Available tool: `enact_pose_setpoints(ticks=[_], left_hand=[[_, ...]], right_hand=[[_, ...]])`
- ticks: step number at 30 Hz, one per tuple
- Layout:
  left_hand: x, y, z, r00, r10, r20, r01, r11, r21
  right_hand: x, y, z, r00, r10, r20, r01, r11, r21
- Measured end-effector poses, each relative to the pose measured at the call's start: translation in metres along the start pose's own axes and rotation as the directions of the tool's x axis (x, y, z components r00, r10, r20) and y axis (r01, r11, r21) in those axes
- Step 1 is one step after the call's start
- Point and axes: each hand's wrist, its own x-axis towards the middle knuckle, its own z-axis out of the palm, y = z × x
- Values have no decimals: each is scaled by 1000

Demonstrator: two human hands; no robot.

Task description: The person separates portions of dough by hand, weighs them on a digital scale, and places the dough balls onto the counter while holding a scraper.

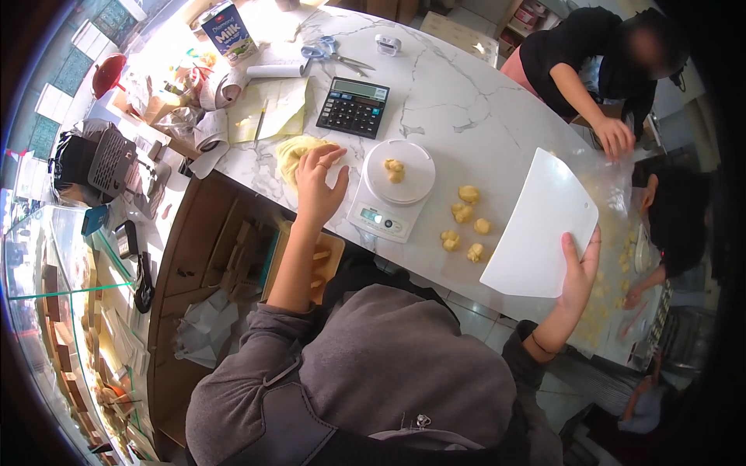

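Observation:
My left hand point(321, 185) is beside a large lump of pale yellow dough point(292, 157), its thumb and fingers apart. The fingers overlap the lump's right edge; whether they touch it I cannot tell. In my right hand point(579, 272) is a large white dough scraper point(540, 225), gripped by its lower right edge and tilted above the table. Between my hands stands a white digital kitchen scale point(381, 220) with a small piece of dough point(394, 171) on its round plate. Several small dough pieces point(468, 194) lie to the right of the scale.
A black calculator point(353, 107), scissors point(336, 56) and yellowish paper point(273, 116) lie on the marble table point(458, 101). A milk carton point(228, 33) stands at the back left among clutter. Another person's hand point(614, 138) is near clear plastic point(610, 182) at the right, with more people beyond.

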Motion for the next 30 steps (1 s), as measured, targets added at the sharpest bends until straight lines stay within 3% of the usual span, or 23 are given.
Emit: enact_pose_setpoints(ticks=[17, 30], left_hand=[[0, -4, -4, 998, 33, -49, -34, 999, -12], [2, -5, -12, 996, -32, -80, 26, 997, -71]], right_hand=[[-3, 4, -2, 1000, 14, -26, -15, 1000, -20], [-3, 6, -1, 999, 23, -47, -23, 1000, -2]])
